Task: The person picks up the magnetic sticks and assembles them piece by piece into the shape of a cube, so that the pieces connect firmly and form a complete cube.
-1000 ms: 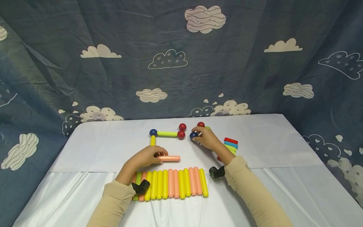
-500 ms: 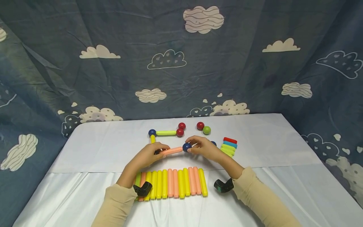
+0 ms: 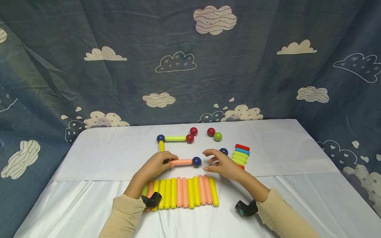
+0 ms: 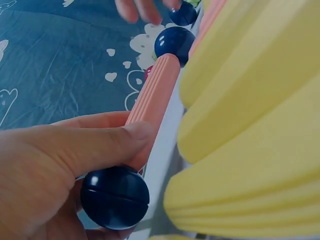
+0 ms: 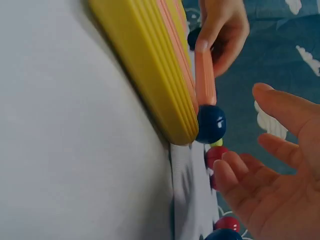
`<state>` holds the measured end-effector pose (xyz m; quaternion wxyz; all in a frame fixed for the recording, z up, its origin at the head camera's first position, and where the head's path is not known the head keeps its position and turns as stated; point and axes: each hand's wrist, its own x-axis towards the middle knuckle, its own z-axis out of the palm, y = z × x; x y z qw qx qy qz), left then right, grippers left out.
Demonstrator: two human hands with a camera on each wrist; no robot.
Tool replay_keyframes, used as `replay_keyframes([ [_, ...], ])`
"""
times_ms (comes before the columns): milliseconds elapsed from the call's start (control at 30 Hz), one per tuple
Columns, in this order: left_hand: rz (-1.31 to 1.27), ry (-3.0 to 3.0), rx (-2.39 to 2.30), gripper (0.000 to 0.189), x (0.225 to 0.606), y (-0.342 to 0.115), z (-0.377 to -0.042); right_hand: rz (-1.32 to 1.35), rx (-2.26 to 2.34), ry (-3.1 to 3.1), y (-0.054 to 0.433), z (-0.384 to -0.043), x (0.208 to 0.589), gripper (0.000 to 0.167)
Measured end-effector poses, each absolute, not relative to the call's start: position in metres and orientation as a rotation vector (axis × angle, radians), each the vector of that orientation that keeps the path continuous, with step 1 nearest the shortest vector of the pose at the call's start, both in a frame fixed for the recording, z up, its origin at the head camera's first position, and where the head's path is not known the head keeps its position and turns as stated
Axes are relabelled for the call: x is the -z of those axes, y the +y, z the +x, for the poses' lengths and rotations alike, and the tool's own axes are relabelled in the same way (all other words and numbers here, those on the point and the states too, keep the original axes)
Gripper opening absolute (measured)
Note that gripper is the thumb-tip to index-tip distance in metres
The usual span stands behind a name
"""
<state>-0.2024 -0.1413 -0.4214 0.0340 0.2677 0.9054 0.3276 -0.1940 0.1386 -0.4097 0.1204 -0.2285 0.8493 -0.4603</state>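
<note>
L hand (image 3: 156,164) pinched pink stick (image 3: 182,162) btwn thumb & fingers, blue ball (image 3: 196,161) at its R end. R hand (image 3: 223,165), fingers loosely spread, held nothing nr ball.

The head camera looks forward and down from high over the surface (image 3: 276,150), farthest back, reaching the cloud-patterned backdrop (image 3: 238,72). Both wrist cameras sit close in, tipped sideways: the left looks past the left hand (image 3: 156,164) along the pink rod (image 3: 182,162), the right past the right hand (image 3: 224,165) toward that same rod. All three views share its outer blue ball (image 3: 196,161).
</note>
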Motion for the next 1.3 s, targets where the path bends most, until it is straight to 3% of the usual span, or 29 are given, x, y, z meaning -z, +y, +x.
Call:
replay_keyframes([
  [200, 0.753, 2.826, -0.939, 0.034, 0.425, -0.143, -0.202, -0.675, 1.212, 2.485, 0.154, -0.163, 0.414, 0.065],
  [400, 0.472, 2.843, -1.025, 0.083, 0.426, -0.147, -0.204, -0.657, 0.975, 2.519, 0.157, -0.143, 0.421, 0.086],
  [533, 0.3, 2.811, -1.083, 0.104, 0.429, -0.153, -0.205, -0.621, 0.906, 2.536, 0.156, -0.138, 0.421, 0.09],
  [767, 0.222, 2.756, -1.102, 0.1, 0.431, -0.159, -0.206, -0.602, 1.116, 2.36, 0.157, -0.14, 0.418, 0.082],
  [933, 0.22, 2.749, -1.091, 0.097, 0.43, -0.159, -0.206, -0.601, 1.297, 2.344, 0.149, -0.145, 0.397, 0.063],
  [1300, 0.213, 2.736, -1.113, 0.097, 0.432, -0.158, -0.207, -0.469, 1.757, 2.288, 0.127, -0.217, 0.398, 0.058],
])
